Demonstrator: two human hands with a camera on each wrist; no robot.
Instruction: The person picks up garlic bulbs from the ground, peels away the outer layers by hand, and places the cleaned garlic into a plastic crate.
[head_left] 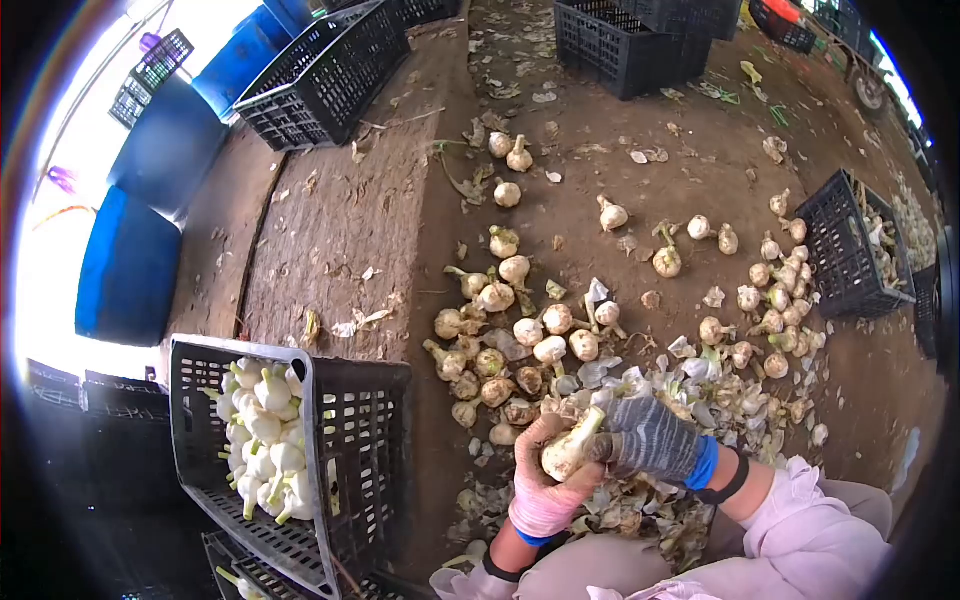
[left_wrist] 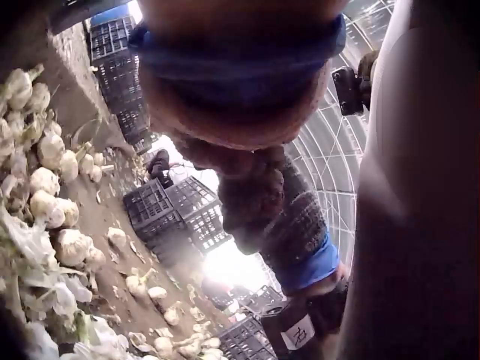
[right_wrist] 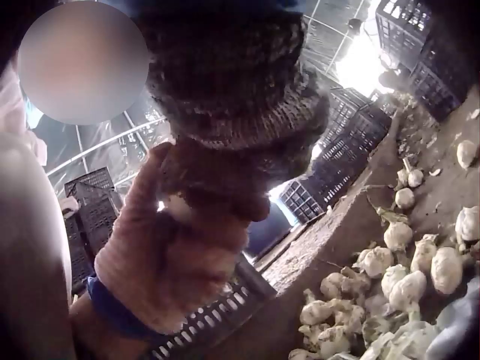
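— While both hands met in front of the knees, where was the garlic bulb?

— Between them: the left hand cupped it from below, and the right hand pinched its stalk end. Its long axis slanted up toward the right hand.

The head view looks steeply down from above onto a dirt floor, wide and bowed, with both hands low in the middle and a crate at the lower left. The left wrist view sits right under the left hand, very close, facing up and outward toward crates and a bright roof. The right wrist view does the same beneath the right hand. All three share the garlic pile and the clasped hands.
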